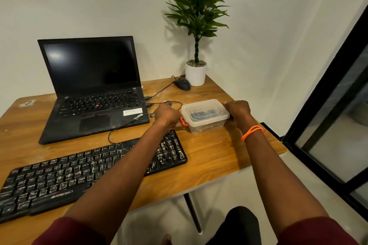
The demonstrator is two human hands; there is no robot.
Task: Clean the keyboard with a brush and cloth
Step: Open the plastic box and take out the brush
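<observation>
Head view: dusty black keyboard, keys white-smeared; left hand and right hand each grip the clear lidded box.

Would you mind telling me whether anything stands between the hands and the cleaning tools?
Yes: the closed lid of the clear box. The left hand is at its red latch, the right hand holds the far end. Dark items show through the lid; whether they are the brush and cloth cannot be told.
</observation>
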